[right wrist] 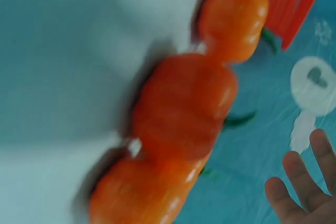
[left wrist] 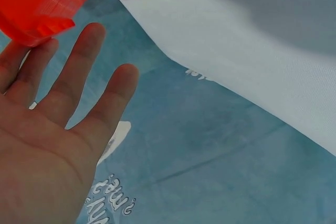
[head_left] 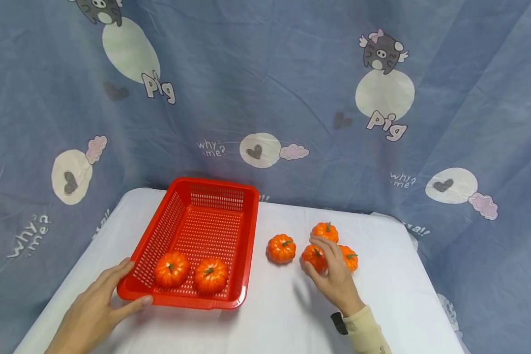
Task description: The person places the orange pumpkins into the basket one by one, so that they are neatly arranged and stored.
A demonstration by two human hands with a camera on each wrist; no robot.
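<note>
My left hand (head_left: 90,305) is at the near left corner of a red plastic basket (head_left: 251,236); its thumb lies on the front rim and its fingertips touch the left side. Straight, spread fingers (left wrist: 79,72) show in the left wrist view. Two small orange pumpkins, one left (head_left: 171,269) and one right (head_left: 210,276), sit in the basket's near end. My right hand (head_left: 336,280) hovers over another pumpkin (head_left: 311,255), thumb and fingers on either side. In the right wrist view the visible fingers (right wrist: 296,192) are spread and apart from the blurred pumpkins (right wrist: 181,108).
Around the right hand stand three more pumpkins: one on its left (head_left: 281,248), one behind (head_left: 325,230) and one at its right (head_left: 348,258), partly hidden. A white cloth (head_left: 274,314) covers the table. Blue patterned fabric (head_left: 265,98) hangs behind and beside it.
</note>
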